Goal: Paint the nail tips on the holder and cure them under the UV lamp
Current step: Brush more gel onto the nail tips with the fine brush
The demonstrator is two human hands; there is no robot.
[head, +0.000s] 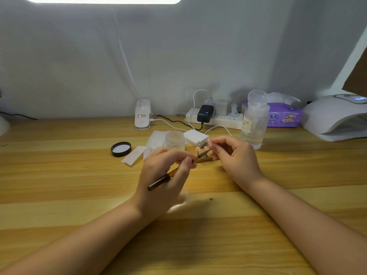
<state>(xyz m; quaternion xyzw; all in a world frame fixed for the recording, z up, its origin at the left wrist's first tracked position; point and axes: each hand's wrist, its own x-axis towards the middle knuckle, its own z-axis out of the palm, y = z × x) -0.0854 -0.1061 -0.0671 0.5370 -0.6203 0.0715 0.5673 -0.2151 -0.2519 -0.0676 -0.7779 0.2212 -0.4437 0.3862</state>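
Your left hand (pixel 164 171) pinches the brush (pixel 161 179) between thumb and curled fingers. Its long axis runs diagonally: the dark handle end points down-left toward you, and the bristle end points up-right at the nail tips (pixel 206 147). Your right hand (pixel 236 155) has its fingers curled around the holder (pixel 202 160), which it holds just above the wooden table (pixel 59 175), in the middle of the view. The pink tips stand on top of the holder, right at the brush's working end.

Just behind your hands stand a small clear jar (pixel 175 140), its black lid (pixel 121 149) lying well to the left, a stack of white pads (pixel 195 137) and a clear bottle (pixel 254 120). The UV lamp (pixel 335 118) sits at the far right, cut off by the frame edge, beside a purple tissue pack (pixel 284 116).

Your fingers cover most of the holder, and the bristles seem to touch a tip, though that spot is too small to be sure.
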